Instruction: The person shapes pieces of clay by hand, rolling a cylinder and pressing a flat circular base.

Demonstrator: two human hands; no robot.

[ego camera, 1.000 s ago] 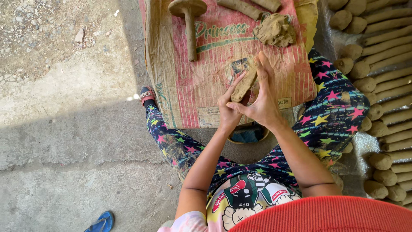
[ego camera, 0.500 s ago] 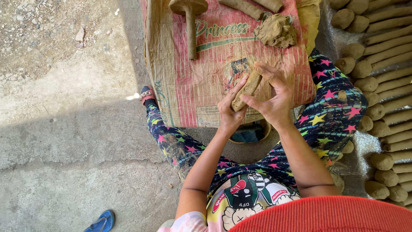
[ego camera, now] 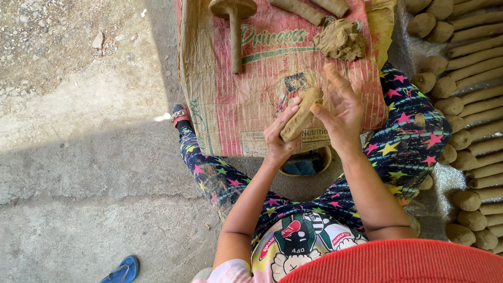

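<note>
Around the hands the sack (ego camera: 272,78) lies bare from 9 to 11 o'clock, while the wooden mallet (ego camera: 234,26) blocks 11 o'clock, the clay lump (ego camera: 340,40) sits at 12 to 1, and rows of clay rolls (ego camera: 466,99) crowd 3 o'clock.

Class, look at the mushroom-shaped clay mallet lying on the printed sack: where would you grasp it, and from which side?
Grasp the mushroom-shaped clay mallet around its long straight handle, near the free end, coming from above: it lies flat, and its wide round head is too broad to hold.

Star-print dark leggings (ego camera: 403,131) — cartoon-print shirt (ego camera: 298,241); red sandal (ego camera: 181,115) — bare forearms.
</note>
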